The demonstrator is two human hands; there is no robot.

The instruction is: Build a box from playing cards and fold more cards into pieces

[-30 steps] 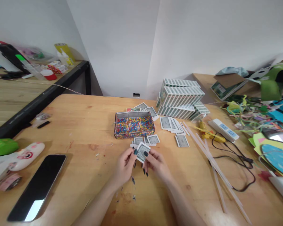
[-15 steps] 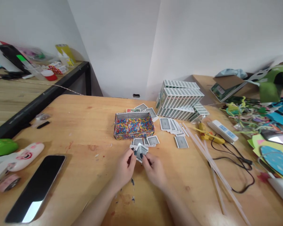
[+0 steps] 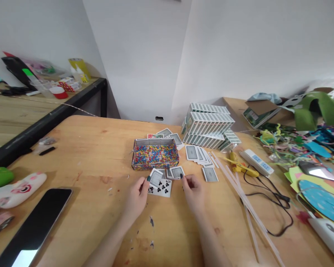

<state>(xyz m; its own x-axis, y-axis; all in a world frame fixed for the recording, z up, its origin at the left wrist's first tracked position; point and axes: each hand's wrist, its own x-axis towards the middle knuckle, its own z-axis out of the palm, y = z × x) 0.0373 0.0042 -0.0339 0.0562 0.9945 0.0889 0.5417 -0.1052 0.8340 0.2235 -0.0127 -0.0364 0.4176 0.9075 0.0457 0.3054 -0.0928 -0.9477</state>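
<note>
The bright box looks built, loose cards lie unused at its right, the left hand pinches a card, and I can't tell if the right hand grips anything.

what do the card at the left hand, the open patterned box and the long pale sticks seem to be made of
Card at the left hand: likely paper or coated stock; thin, flat, crisply printed.
Open patterned box: perhaps paper or card; thin walls, multicoloured printed surface, finish unclear.
Long pale sticks: plastic-like, possibly glue; smooth, milky, seemingly translucent.
</note>
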